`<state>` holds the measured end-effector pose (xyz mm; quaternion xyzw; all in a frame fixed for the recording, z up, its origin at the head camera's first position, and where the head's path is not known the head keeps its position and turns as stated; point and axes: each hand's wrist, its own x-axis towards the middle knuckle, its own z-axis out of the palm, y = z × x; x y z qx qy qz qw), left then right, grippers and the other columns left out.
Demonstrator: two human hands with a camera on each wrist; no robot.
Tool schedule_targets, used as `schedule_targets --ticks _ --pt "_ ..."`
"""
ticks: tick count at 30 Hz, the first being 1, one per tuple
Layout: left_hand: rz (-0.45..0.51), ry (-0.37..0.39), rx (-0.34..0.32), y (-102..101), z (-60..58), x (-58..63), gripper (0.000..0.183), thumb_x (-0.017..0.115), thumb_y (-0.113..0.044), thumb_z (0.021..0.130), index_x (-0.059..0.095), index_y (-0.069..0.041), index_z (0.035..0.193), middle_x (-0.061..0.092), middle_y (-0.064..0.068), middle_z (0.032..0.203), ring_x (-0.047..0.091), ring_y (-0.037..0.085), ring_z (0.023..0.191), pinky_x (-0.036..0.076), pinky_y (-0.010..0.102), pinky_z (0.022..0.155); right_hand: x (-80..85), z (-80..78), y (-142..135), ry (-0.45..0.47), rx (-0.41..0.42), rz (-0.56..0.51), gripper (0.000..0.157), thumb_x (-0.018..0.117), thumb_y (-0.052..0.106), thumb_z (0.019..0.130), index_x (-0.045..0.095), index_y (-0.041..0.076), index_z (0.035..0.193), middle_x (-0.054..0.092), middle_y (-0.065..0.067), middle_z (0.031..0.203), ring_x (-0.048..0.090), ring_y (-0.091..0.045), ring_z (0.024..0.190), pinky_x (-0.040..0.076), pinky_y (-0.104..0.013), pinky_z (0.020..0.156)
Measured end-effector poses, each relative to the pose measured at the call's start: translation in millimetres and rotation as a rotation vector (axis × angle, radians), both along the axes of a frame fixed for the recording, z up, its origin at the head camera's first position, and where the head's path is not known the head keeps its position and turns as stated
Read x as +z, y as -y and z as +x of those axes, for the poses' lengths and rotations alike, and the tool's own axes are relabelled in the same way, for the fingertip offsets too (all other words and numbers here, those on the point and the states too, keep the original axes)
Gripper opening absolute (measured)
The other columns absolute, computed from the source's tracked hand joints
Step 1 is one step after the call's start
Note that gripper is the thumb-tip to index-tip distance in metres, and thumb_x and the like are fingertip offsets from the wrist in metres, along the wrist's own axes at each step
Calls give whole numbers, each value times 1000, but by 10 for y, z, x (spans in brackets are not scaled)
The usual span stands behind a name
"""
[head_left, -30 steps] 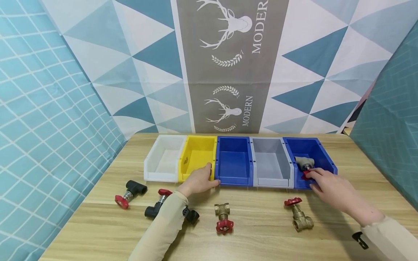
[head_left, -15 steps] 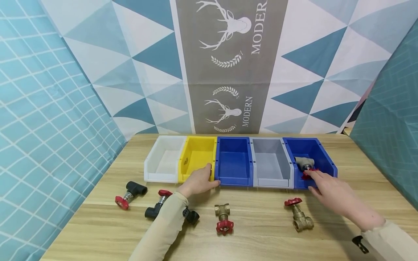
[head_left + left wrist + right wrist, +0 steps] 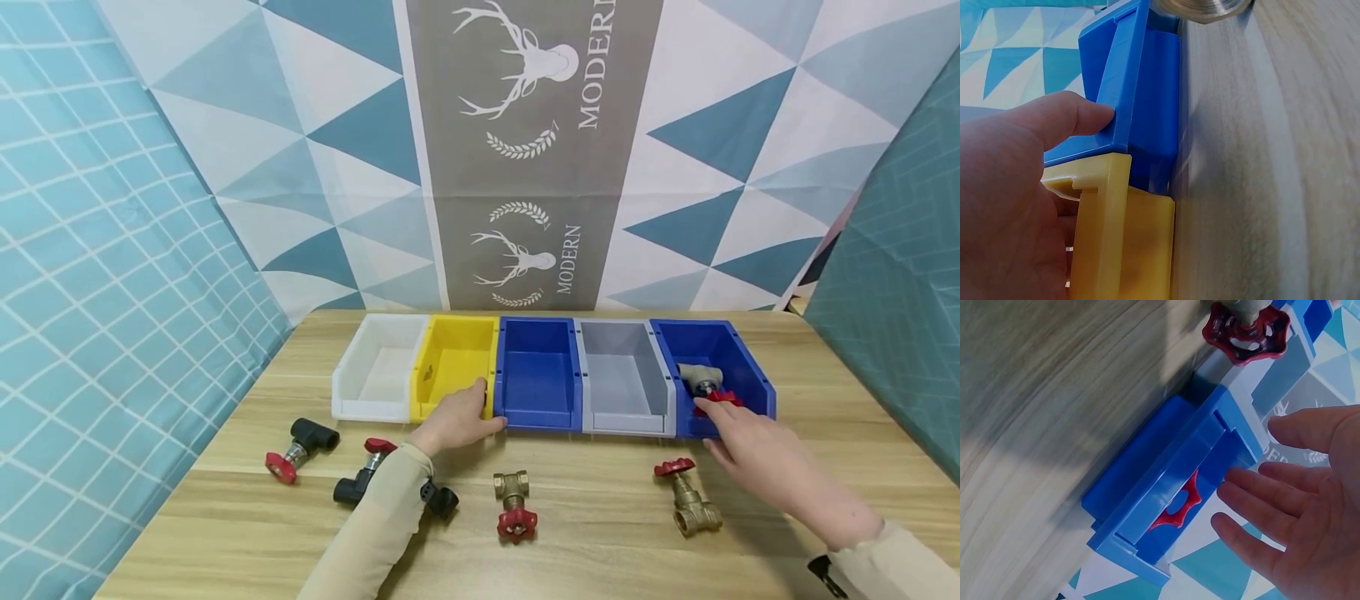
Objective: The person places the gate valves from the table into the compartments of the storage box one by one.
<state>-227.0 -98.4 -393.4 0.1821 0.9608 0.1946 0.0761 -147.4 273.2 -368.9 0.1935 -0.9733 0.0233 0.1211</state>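
My left hand (image 3: 457,418) rests at the front of the bins, fingers over the front wall of the yellow bin (image 3: 459,333). Its thumb touches the front rim of the middle blue bin (image 3: 1125,87). My right hand (image 3: 757,446) is over the front edge of the right-hand blue bin (image 3: 759,392), fingers spread and holding nothing in the right wrist view. Inside that bin lies a grey gate valve (image 3: 699,377); its red handwheel (image 3: 1180,503) is just beyond my fingertips and partly hidden by the hand in the head view.
A white bin (image 3: 375,408) and a grey bin (image 3: 628,423) complete the row. On the table lie two brass valves (image 3: 513,492) (image 3: 693,508) and black valves (image 3: 311,435) (image 3: 356,487) with red handwheels. My left sleeve partly covers some black pieces.
My right hand has let go of the red handwheel and drawn slightly back and right, its fingers opening. The grey valve stays in the bin. My left hand has not moved.
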Motion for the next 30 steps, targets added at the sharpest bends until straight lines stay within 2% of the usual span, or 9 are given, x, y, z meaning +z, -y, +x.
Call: schedule_targets --ticks 8,15,19,30 --pt "2 5 -3 1 -4 -16 80 59 -46 83 29 5 136 54 23 122 57 31 104 47 41 89 -16 61 58 0 28 -56 44 66 13 79 53 -1 119 62 -20 104 62 -35 88 50 -51 71" --pt "3 2 -4 -7 -6 -2 78 59 -46 83 30 5 136 56 21 119 58 31 102 48 41 87 -6 103 94 97 26 -144 42 63 17 83 54 2 120 60 -21 111 60 -36 95 49 -51 76" --pt "8 -4 -9 -7 -6 -2 75 59 -45 83 34 4 133 59 20 112 60 28 95 50 40 83 -2 122 112 117 23 -151 41 63 17 83 54 1 120 59 -21 113 59 -37 98 48 -51 78" --pt "7 -8 -7 -3 -1 -2 79 59 -46 83 30 5 136 56 22 118 59 31 101 48 41 87 -8 174 173 156 1 -138 38 62 22 85 57 3 118 59 -19 113 58 -37 100 47 -52 79"
